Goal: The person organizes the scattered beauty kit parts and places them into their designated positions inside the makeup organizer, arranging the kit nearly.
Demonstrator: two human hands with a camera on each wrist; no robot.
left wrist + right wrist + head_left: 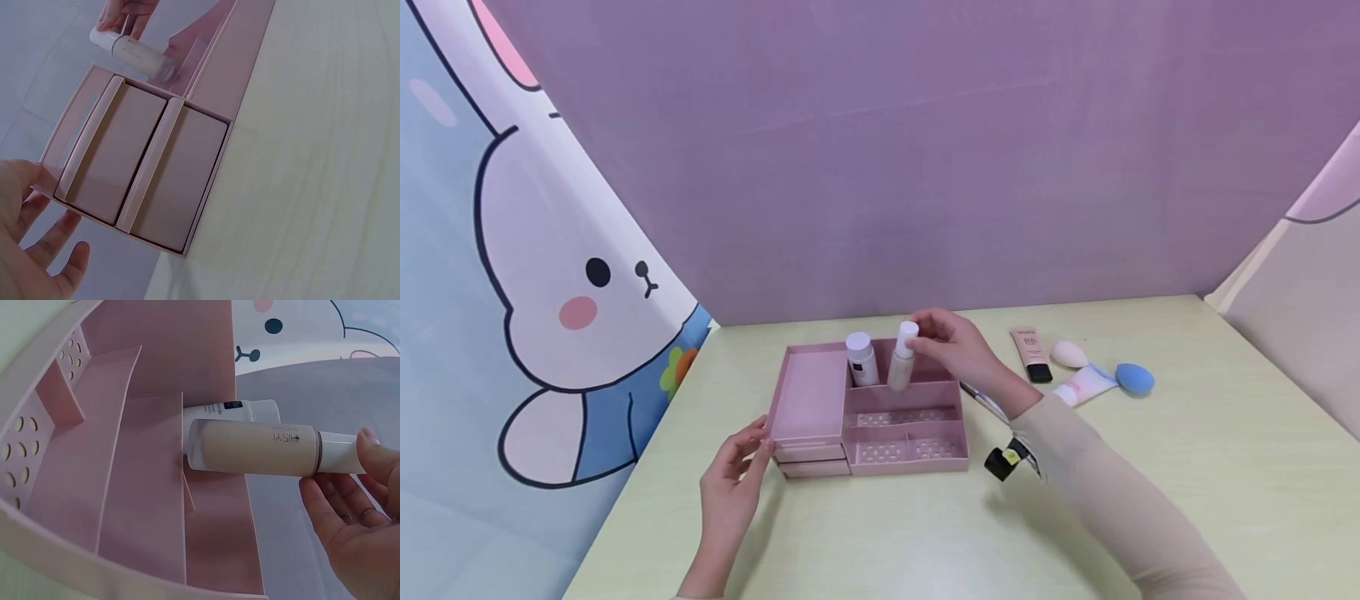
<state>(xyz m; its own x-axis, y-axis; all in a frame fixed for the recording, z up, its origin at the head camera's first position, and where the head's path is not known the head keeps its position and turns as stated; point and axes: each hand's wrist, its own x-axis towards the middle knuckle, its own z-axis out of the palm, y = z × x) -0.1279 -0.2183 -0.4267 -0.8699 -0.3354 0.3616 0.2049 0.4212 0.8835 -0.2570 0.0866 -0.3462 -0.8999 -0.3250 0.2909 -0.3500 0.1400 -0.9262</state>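
My right hand (951, 342) pinches the white cap of a foundation bottle (901, 369) with beige contents. The bottle is upright, tilted slightly, over the back compartment of a pink desktop organizer (808, 392). In the right wrist view, thumb and fingers grip the cap of the bottle (256, 447), lettering showing on its side. Just left of it, a white capped bottle (862, 360) stands in the same compartment. At the organizer's front left corner my left hand (733, 467) rests its thumb and fingertips, other fingers loosely spread beside two drawers (112, 153).
Right of the organizer lie a BB cream tube (1032, 354), a pale makeup sponge (1069, 354), a white and pink tube (1084, 385) and a blue sponge (1135, 379). A brush (985, 402) lies partly under the right arm, near a black-ended item (1002, 462). A purple cloth wall (925, 167) rises behind.
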